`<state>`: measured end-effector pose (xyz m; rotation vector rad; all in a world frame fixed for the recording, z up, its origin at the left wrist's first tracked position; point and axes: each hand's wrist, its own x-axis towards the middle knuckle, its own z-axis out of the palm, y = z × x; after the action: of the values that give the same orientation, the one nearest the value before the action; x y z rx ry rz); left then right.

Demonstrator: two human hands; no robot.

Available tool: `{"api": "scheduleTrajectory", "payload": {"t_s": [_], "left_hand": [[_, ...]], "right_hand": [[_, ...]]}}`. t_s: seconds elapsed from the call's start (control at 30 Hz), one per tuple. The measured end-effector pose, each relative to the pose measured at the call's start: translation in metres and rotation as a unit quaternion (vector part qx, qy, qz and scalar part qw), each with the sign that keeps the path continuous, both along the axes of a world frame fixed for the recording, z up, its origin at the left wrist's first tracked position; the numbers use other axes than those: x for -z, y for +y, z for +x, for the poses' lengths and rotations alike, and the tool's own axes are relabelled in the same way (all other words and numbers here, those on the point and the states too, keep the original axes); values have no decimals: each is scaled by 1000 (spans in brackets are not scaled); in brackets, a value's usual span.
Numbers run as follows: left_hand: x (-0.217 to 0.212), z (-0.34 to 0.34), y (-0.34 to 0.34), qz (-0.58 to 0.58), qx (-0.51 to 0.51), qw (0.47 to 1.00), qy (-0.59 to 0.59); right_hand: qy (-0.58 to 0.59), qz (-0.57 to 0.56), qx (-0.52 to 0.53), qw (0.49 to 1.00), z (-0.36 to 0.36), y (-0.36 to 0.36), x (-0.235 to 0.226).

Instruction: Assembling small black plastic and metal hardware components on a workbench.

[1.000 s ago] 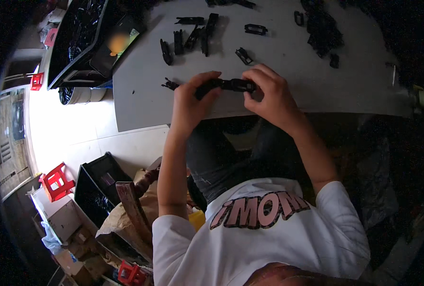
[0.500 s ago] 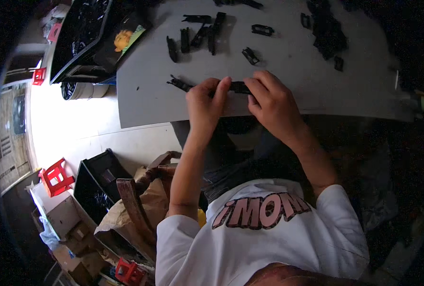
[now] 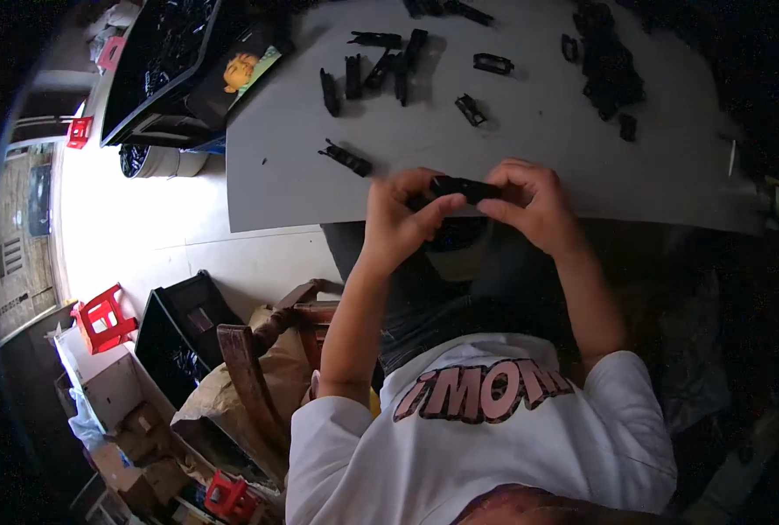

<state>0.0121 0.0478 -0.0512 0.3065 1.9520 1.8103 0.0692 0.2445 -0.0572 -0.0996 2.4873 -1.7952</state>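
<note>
Between my two hands, over the near edge of the table, is a long black plastic part (image 3: 464, 187). My left hand (image 3: 400, 213) is closed on its left end, the thumb along the near side. My right hand (image 3: 534, 203) pinches the right end between thumb and fingers. A similar slim black part (image 3: 346, 157) lies on the table just beyond my left hand. Farther off lie a small black frame-like piece (image 3: 471, 110) and another black frame piece (image 3: 493, 63). My fingers hide both ends of the held part.
Several black parts (image 3: 377, 68) lie grouped at the far left of the grey table (image 3: 293, 188). A dark heap of pieces (image 3: 608, 66) is at the far right. Left stand a black crate (image 3: 157, 114) and a bucket (image 3: 166, 163); a wooden chair (image 3: 241, 346) is beside me.
Both hands have drawn slightly nearer to me with the black part. My right hand has shifted its grip toward the right end, leaving more of the part showing.
</note>
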Motion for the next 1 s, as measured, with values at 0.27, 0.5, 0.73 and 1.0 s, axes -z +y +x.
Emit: {"api": "scheduleTrajectory", "payload": {"t_s": [0.27, 0.5, 0.73, 1.0], "left_hand": [[25, 8, -29, 238, -86, 961, -109], [33, 2, -54, 459, -105, 873, -131], [17, -23, -70, -95, -135, 964, 208], [-13, -41, -48, -444, 67, 790, 418]], "right_hand": [[176, 74, 106, 976, -63, 20, 7], [6, 479, 171, 861, -125, 19, -3], [158, 476, 182, 846, -89, 38, 21], [151, 403, 131, 893, -68, -2, 3]]}}
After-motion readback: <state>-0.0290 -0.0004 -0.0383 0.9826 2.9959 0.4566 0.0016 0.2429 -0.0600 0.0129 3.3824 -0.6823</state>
